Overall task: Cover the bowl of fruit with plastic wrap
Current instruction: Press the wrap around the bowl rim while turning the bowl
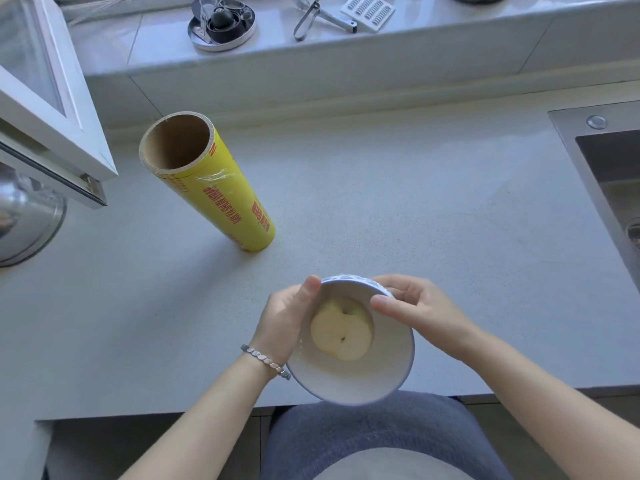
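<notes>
A white bowl [349, 379] with a blue patterned outside sits at the near edge of the counter, tilted toward me. Inside it lies a pale apple half [341, 330], cut face up. My left hand [284, 317] grips the bowl's left rim, thumb on top. My right hand [412, 306] holds the far right rim, thumb over the edge. I cannot tell whether any film lies over the bowl. A yellow roll of plastic wrap [214, 188] stands upright on the counter, well to the back left of the bowl, untouched.
A steel sink [609, 168] is set into the counter at the right. A metal pot [24, 220] and an open window frame [52, 98] stand at the left. On the raised sill behind lie a round tin [221, 24], a peeler [308, 19] and a grater [367, 10].
</notes>
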